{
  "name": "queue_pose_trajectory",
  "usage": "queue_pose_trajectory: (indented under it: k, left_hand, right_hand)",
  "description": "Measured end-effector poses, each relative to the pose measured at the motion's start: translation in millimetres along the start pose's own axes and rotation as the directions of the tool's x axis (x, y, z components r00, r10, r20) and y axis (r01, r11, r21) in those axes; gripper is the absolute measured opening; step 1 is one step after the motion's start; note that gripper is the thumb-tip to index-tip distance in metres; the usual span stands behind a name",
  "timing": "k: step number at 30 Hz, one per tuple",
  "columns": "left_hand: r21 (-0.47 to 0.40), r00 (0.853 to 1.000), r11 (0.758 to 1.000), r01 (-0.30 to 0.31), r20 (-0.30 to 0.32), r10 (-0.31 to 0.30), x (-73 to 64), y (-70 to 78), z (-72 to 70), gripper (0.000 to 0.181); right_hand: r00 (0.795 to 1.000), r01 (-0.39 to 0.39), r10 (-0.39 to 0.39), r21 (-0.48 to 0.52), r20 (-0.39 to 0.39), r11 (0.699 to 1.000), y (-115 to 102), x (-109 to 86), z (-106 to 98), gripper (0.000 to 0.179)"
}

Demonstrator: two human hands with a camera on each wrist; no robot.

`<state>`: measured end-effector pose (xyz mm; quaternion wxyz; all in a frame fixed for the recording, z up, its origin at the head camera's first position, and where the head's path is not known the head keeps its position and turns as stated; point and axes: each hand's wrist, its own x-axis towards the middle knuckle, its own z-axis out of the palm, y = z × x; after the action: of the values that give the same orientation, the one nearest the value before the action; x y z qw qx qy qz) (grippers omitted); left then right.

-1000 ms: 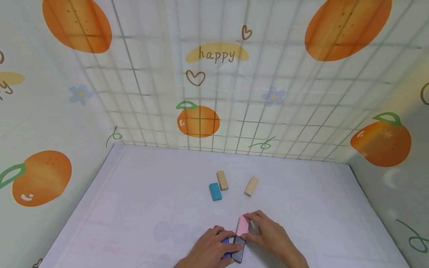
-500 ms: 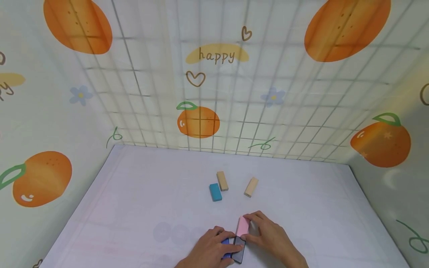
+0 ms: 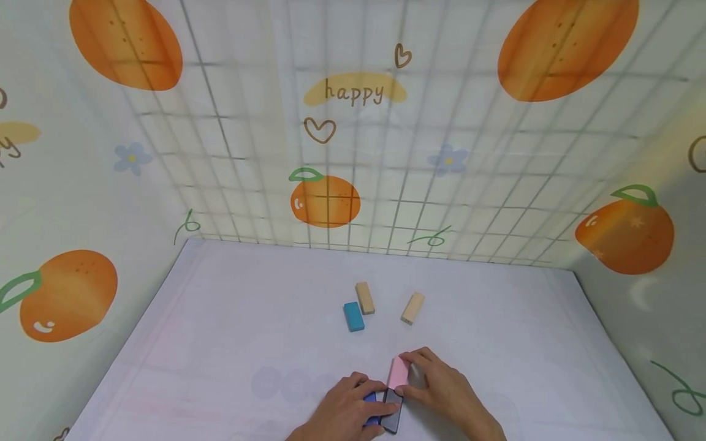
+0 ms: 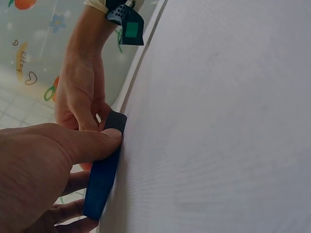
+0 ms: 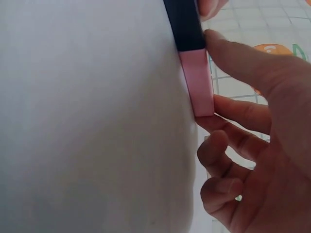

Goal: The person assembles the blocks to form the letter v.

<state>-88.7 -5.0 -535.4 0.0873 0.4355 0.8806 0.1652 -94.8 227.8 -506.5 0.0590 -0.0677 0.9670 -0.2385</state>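
Note:
In the head view, a pink block [image 3: 398, 372] and a dark grey block [image 3: 392, 418] lie end to end on the table. My right hand [image 3: 447, 383] pinches the pink block, its thumb by the joint between the two; the right wrist view shows the pink block [image 5: 198, 80] meeting the dark block [image 5: 186, 24]. My left hand [image 3: 347, 404] grips a blue block [image 3: 371, 409] left of the dark one, with a finger reaching across onto the dark block. The left hand covers much of the blue block. In the left wrist view, the thumb presses near one end of the blue block [image 4: 102, 182].
Farther back on the white table [image 3: 231, 331] lie a teal block [image 3: 354, 316], a plain wooden block [image 3: 365, 298] beside it, and another wooden block [image 3: 412, 308] to the right. A patterned curtain [image 3: 248, 153] surrounds the table at the back and sides.

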Motion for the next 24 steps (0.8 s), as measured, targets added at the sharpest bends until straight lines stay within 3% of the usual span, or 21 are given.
queue_pose_trajectory:
  k: [24]
  left_hand:
    - [-0.002, 1.000, 1.000, 0.010, 0.006, -0.010, 0.3, -0.7, 1.5, 0.044]
  right_hand:
    - [1.000, -0.011, 0.012, -0.021, 0.025, 1.000, 1.1, 0.8, 2.8, 0.053]
